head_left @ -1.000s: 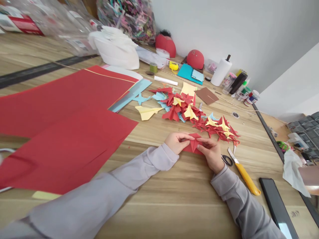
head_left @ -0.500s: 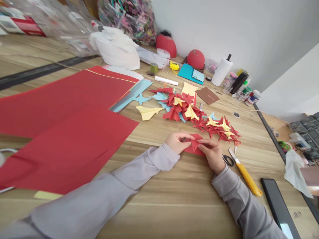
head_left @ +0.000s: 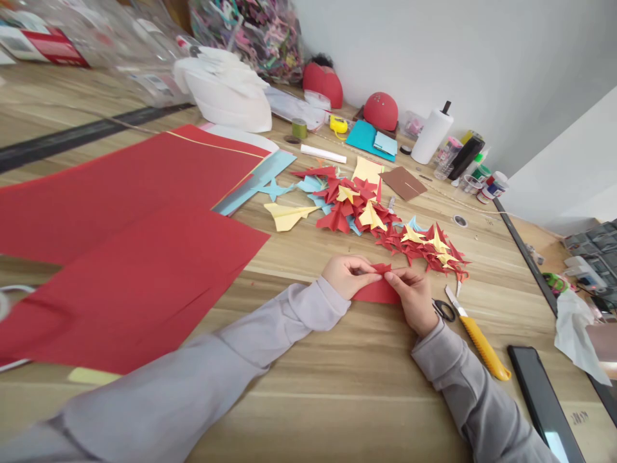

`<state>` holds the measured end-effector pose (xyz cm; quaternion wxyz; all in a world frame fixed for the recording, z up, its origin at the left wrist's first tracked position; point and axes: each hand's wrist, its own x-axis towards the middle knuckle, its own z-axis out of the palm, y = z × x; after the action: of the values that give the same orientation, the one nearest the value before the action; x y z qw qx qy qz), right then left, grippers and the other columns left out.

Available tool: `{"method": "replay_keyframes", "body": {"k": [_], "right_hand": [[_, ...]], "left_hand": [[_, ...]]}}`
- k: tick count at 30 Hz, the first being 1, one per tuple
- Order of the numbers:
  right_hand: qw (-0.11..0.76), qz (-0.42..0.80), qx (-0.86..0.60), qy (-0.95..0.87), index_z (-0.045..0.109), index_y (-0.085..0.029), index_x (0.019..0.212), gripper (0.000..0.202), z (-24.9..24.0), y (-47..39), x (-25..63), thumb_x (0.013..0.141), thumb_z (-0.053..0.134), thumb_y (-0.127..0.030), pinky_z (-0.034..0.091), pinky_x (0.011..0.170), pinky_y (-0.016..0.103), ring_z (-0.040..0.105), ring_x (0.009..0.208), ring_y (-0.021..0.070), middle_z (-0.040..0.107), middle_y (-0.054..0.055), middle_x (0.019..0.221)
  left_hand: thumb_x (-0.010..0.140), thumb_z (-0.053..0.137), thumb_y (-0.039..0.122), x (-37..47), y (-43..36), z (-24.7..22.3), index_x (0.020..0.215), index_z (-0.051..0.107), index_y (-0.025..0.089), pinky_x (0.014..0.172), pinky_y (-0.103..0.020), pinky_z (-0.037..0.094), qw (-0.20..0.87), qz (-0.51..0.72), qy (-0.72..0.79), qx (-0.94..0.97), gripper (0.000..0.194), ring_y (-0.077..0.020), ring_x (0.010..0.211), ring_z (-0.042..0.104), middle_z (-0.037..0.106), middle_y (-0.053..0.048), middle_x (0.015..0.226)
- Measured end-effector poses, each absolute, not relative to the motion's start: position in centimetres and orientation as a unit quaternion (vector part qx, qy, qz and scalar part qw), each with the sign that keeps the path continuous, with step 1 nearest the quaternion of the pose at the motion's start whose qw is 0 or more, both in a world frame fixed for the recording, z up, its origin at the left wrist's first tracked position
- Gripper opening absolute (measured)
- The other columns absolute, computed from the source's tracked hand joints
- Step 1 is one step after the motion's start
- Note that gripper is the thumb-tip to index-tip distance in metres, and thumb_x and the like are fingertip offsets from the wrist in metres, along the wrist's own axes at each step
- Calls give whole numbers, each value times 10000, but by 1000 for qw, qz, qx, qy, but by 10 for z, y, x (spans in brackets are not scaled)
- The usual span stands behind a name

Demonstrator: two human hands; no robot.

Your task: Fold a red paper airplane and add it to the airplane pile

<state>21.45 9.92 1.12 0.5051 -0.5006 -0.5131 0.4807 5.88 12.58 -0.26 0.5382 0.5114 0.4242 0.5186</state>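
Note:
Between both hands is a small piece of folded red paper (head_left: 378,294), held a little above the wooden table. My left hand (head_left: 348,275) pinches its upper left part, thumb and fingers together. On the other side my right hand (head_left: 413,294) pinches the upper right part, thumb tip close to the left thumb. The fold's details under the fingertips are partly hidden. Beyond the hands lies a pile of folded red paper shapes (head_left: 337,218) with some yellow and blue ones. A yellow paper plane (head_left: 289,217) rests at the pile's left.
Large red sheets (head_left: 144,283) cover the left of the table (head_left: 308,411). Right of my right hand lie black-handled scissors (head_left: 444,310), a yellow cutter (head_left: 484,347) with its blade out and a black phone (head_left: 542,399). Bottles and a white roll (head_left: 432,138) stand at the back.
The diamond-shaped flap that faced up on the red paper no longer shows; a flat lower part shows instead. Both thumbs have moved closer together over the paper.

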Motion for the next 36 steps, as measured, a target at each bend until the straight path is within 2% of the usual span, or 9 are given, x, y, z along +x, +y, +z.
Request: {"method": "replay_keyframes", "body": {"k": [5, 12, 18, 23, 30, 36], "right_hand": [[523, 491, -519, -464, 705, -205, 645, 206, 14, 98, 213, 630, 789, -393, 449, 562, 243, 563, 558, 110, 689, -17, 623], [530, 515, -498, -454, 702, -224, 692, 194, 14, 98, 212, 594, 817, -345, 482, 628, 256, 598, 627, 122, 705, -23, 697], [524, 500, -526, -446, 701, -209, 642, 202, 15, 99, 213, 585, 818, -365, 459, 592, 254, 565, 588, 117, 681, -18, 644], [535, 502, -509, -449, 699, -216, 665, 206, 16, 99, 213, 598, 811, -375, 456, 610, 249, 561, 604, 111, 679, -26, 661], [509, 485, -539, -464, 663, -197, 646, 276, 15, 100, 213, 588, 808, -425, 438, 565, 255, 537, 570, 117, 659, -13, 633], [510, 489, -538, -459, 638, -186, 637, 284, 14, 99, 213, 610, 800, -418, 405, 530, 239, 514, 540, 103, 641, -18, 606]], "left_hand": [[508, 796, 300, 59, 125, 0, 604, 707, 151, 493, -226, 423, 566, 490, 456, 481, 198, -107, 504, 529, 643, -11, 540], [518, 775, 299, 59, 124, 1, 581, 684, 152, 557, -245, 468, 569, 500, 453, 470, 184, -136, 576, 594, 685, -37, 610], [510, 795, 331, 58, 123, 6, 583, 640, 161, 529, -229, 452, 589, 484, 449, 466, 242, -103, 513, 540, 635, 10, 540], [504, 798, 376, 57, 124, 6, 579, 624, 157, 536, -230, 450, 605, 485, 430, 463, 289, -98, 521, 533, 641, 7, 576], [532, 773, 346, 56, 123, 4, 571, 612, 153, 518, -230, 419, 588, 495, 418, 485, 254, -102, 531, 531, 652, -16, 617], [557, 750, 306, 58, 121, 7, 565, 591, 160, 515, -225, 407, 577, 492, 437, 484, 216, -89, 497, 494, 591, 19, 530]]}}
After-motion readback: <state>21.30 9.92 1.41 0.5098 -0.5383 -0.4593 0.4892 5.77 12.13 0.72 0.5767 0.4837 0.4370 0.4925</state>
